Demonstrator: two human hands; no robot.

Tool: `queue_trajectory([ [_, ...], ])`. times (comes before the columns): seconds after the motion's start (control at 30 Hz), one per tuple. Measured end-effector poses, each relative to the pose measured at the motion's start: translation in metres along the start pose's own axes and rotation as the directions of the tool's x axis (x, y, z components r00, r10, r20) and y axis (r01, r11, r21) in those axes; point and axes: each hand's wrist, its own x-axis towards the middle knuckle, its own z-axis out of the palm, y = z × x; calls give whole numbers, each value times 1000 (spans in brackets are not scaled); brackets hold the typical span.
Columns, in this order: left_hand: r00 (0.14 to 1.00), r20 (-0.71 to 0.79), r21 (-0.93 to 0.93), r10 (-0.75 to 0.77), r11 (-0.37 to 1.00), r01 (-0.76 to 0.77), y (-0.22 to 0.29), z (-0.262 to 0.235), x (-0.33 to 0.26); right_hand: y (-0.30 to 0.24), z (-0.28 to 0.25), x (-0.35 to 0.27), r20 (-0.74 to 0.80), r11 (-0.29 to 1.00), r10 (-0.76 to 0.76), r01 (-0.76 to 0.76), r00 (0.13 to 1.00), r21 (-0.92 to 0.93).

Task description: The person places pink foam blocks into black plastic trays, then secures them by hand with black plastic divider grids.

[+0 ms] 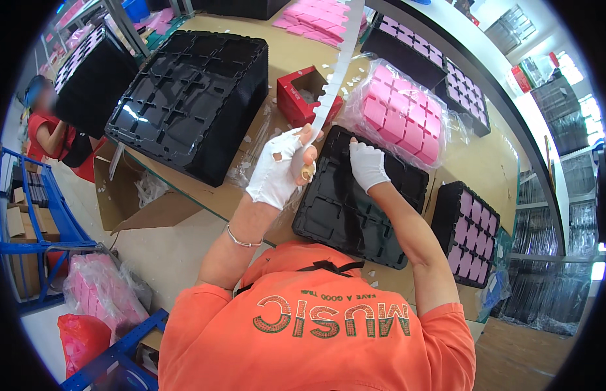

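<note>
My left hand (277,166), in a white glove with bare fingertips, is closed on a long white strip with a notched edge (339,72). The strip runs from the fingers up past the far edge of the view. My right hand (368,166), gloved the same way, lies on the far part of a black plastic tray (345,208), its fingers laid on the surface. The tray sits on the table in front of me, with raised ribs and a glossy face. What is under the right palm is hidden.
A red box (299,98) stands beyond the tray, beside plastic-wrapped pink foam blocks (404,111). Stacked black trays (192,98) stand left; a black tray with pink inserts (466,234) lies right. White scraps litter the table. Another person (48,130) is at far left.
</note>
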Motion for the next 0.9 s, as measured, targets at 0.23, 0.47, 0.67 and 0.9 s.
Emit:
queue_trajectory([
  [0.23, 984, 131, -193, -120, 971, 144, -5, -1, -4, -6, -121, 32, 245, -421, -61, -248, 968, 872],
  [0.47, 948, 282, -317, -144, 919, 234, -4, -7, -8, -15, -141, 50, -68, -775, -297, -199, 953, 599],
  [0.67, 966, 231, -299, -116, 936, 185, 1, 1, -11, -15, -141, 56, -64, -760, -267, -169, 962, 627],
  [0.9, 998, -24, 208, 53, 977, -47, 1, 4, -11, 3, -156, 48, 296, -465, -279, -399, 913, 790],
])
